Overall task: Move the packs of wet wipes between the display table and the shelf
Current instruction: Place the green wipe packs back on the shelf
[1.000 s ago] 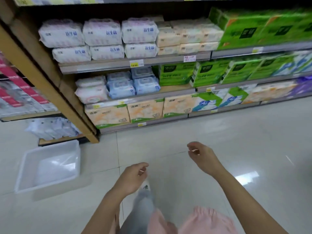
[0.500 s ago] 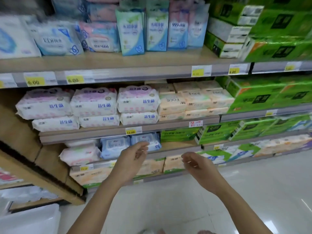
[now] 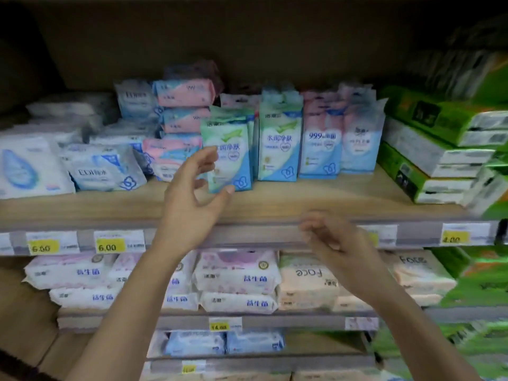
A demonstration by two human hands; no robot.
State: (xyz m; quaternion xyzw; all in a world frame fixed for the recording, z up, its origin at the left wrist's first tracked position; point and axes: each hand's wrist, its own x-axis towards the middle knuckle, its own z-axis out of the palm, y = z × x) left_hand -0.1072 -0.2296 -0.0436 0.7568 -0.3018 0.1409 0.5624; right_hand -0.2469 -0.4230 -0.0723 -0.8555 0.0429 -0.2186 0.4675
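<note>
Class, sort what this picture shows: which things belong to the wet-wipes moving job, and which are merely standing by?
Job in hand:
upright green-blue wipes pack; left hand at its front; right hand, empty; wooden shelf.

Standing by:
green tissue packs; yellow price tags; peach Face packs.

A tall wooden shelving unit [image 3: 24, 325] fills the view, seen from close in front. Its top board [image 3: 330, 199] is light wood grain, edged with a grey price rail [image 3: 261, 235] that carries white labels with yellow tags reading 6.00 [image 3: 110, 246] and 4.00 [image 3: 453, 239]. Behind it stands a plain brown back panel [image 3: 247, 37], dim and shadowed toward the top. Two lower boards have the same grey rails [image 3: 288, 321], one with a yellow 14.00 tag [image 3: 220, 326]. The light is soft and even, and the edges of the picture are blurred.
</note>
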